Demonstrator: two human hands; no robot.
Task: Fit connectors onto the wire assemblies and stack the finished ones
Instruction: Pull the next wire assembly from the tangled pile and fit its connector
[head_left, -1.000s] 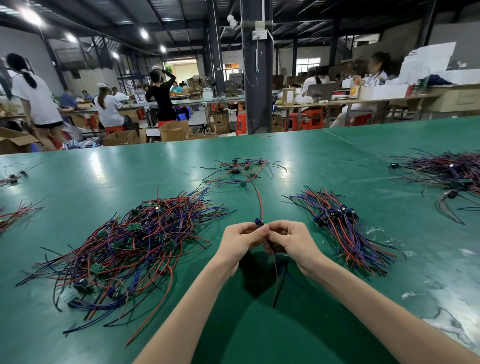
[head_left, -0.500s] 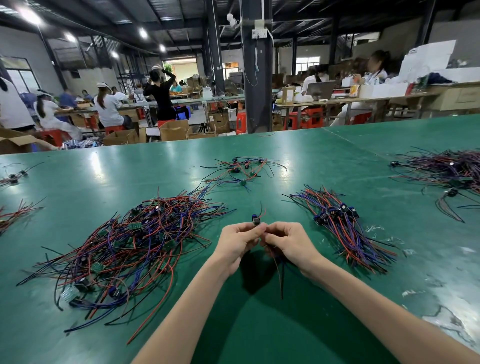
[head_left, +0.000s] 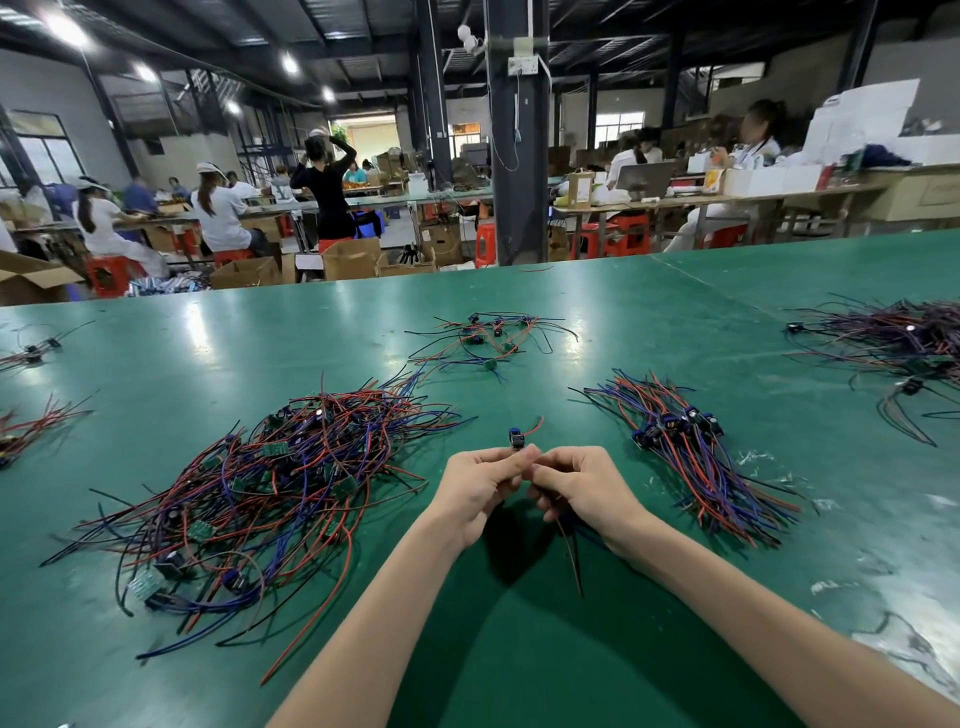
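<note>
Far beyond the fingers (head_left: 524, 460) a dark pillar (head_left: 519, 156) is rising to the roof (head_left: 363, 31); up left, ceiling lamps (head_left: 67, 31) are glowing, and red stools (head_left: 631, 236) are standing beside workbenches (head_left: 701, 200).

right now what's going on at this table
A person is fitting one wire assembly over the green table. The left hand pinches it just below its dark connector; the right hand grips it further along. A tangled pile lies to the left, a neater bundle with connectors to the right.
</note>
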